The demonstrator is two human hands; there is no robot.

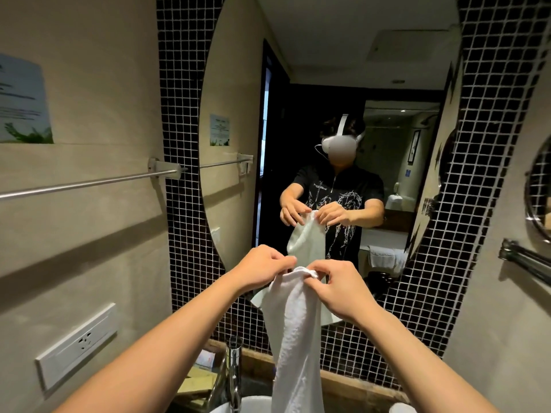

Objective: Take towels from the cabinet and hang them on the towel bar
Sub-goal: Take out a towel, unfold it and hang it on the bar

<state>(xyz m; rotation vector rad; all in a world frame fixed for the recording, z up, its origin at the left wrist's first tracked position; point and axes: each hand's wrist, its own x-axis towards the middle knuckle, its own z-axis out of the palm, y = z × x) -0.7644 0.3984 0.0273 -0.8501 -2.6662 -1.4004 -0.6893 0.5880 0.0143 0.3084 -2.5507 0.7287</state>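
A white towel (293, 329) hangs down in front of me, bunched at its top edge. My left hand (262, 268) pinches that top edge from the left and my right hand (340, 289) grips it from the right, the two hands close together at chest height over the sink. The metal towel bar (89, 182) runs along the beige wall at the left, bare, above and to the left of my hands. The cabinet is out of view.
An oval mirror (328, 84) on black mosaic tile faces me, reflecting a person with the towel. Below stand a chrome tap (234, 368) and a white basin (238, 405). A wall socket (79, 342) sits low left; a round shaving mirror (539, 198) and a rail (527, 260) are at right.
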